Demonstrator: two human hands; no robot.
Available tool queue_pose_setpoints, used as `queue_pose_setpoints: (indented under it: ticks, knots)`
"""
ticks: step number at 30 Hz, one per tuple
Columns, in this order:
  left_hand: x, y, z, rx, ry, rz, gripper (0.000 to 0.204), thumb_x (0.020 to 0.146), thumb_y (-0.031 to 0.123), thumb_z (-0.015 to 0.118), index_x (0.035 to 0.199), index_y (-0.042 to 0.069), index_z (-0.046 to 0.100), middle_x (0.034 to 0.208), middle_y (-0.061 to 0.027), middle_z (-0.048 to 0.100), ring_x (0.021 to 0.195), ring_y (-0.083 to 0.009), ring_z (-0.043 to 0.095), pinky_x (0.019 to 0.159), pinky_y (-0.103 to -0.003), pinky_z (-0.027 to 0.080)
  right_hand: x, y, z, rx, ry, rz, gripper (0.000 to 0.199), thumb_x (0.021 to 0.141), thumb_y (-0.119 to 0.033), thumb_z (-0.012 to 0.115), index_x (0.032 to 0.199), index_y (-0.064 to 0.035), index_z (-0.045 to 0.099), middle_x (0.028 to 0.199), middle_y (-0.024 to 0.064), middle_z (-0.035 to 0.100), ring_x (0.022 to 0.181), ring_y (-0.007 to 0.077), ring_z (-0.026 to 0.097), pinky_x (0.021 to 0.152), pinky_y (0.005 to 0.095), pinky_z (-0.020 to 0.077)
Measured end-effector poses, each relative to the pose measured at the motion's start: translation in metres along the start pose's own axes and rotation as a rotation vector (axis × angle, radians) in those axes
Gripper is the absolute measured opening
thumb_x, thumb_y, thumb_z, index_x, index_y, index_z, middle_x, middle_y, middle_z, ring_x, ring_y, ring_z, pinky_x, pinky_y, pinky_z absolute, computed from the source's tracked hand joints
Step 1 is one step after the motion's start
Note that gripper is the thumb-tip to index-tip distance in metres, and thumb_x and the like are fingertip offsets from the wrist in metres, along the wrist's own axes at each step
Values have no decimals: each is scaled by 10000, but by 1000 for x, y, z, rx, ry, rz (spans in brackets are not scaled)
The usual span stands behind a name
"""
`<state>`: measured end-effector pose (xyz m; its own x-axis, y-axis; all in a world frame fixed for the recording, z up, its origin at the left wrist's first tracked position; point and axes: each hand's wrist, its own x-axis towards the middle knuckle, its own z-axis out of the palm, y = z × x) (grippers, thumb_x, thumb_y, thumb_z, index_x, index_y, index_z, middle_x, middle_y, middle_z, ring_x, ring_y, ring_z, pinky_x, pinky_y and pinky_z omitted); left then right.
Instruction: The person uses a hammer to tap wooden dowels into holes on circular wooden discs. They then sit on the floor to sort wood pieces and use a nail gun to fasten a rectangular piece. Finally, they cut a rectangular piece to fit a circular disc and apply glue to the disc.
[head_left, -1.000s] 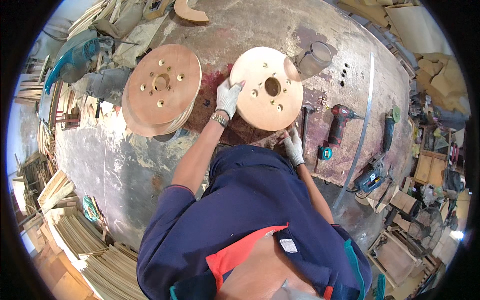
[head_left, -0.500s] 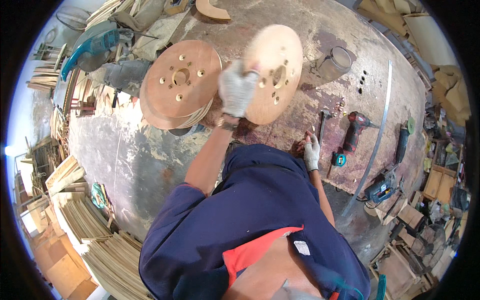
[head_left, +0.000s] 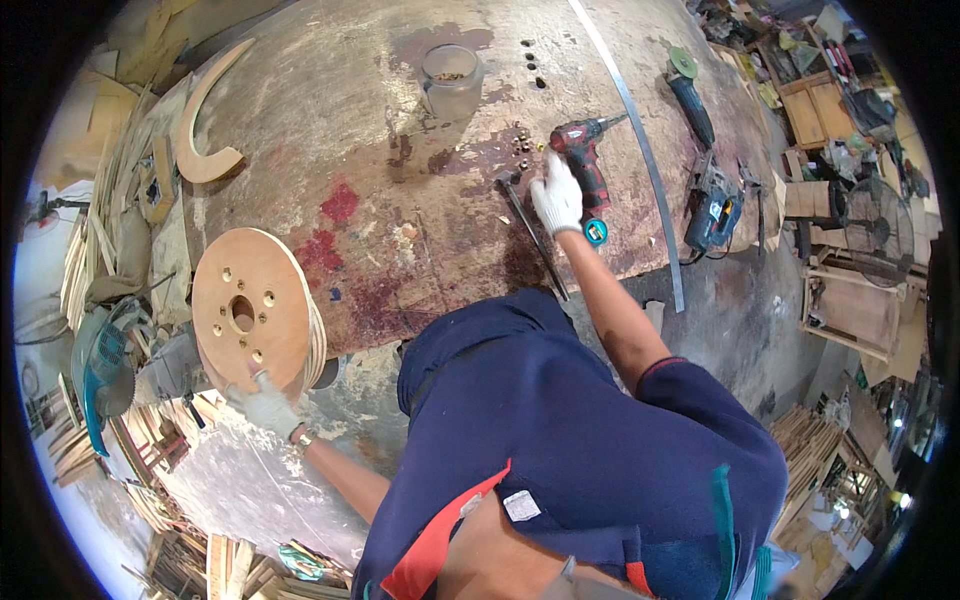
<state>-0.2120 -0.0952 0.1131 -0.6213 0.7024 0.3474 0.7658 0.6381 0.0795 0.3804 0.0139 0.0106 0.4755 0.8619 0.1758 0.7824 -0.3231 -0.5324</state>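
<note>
A stack of round wooden discs [head_left: 285, 275] lies at the left of the workbench. The top disc has a large centre hole with smaller holes around it. My left hand [head_left: 268, 408], in a pale glove, grips the stack's near edge, thumb by the top disc and the other fingers at the rim, partly blurred. At the right, my gloved right hand [head_left: 557, 200] is open, its fingers stretched out beside a red and black cordless drill [head_left: 585, 165]. A long-handled metal tool [head_left: 535, 235] lies left of this hand, with several small metal fittings [head_left: 522, 143] beyond it.
A clear jar [head_left: 452, 85] with small parts and a curved wooden piece [head_left: 195, 150] are farther back. A tape measure [head_left: 596, 232], long metal ruler [head_left: 640, 140], angle grinder [head_left: 690, 105] and jigsaw [head_left: 715, 215] lie right. A circular-bladed saw [head_left: 100, 370] stands far left.
My left hand has brought the raised disc down onto the stack and moved to its near edge. My right hand has reached forward to the drill. The view has turned right.
</note>
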Motion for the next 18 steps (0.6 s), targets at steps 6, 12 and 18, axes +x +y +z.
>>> queue_pose_setpoints:
  ticks: [6, 12, 18]
  knots:
    - [-44, 86, -10, 316, -225, 439, 849, 907, 642, 597, 1500, 58, 430, 1531, -228, 435, 1412, -406, 406, 1151, -518, 332, 56, 19, 38, -406, -227, -130, 273, 881, -228, 629, 1111, -84, 612, 989, 217, 660, 904, 418, 688, 780, 509, 555]
    - [-47, 48, 33, 218, -129, 483, 877, 919, 707, 508, 1556, 115, 390, 1591, -178, 387, 1453, -378, 366, 1166, -521, 304, 125, 0, 46, -397, -416, -371, 257, 907, -217, 577, 1115, -81, 639, 1138, 224, 642, 1114, 406, 622, 874, 517, 548]
    - [-36, 26, 41, 123, -105, 460, 900, 897, 712, 531, 1554, 113, 392, 1592, -171, 389, 1442, -356, 382, 1165, -525, 294, 101, 6, 28, -406, -552, -587, 372, 833, -235, 706, 1153, -69, 610, 1118, 208, 604, 1032, 393, 642, 862, 498, 552]
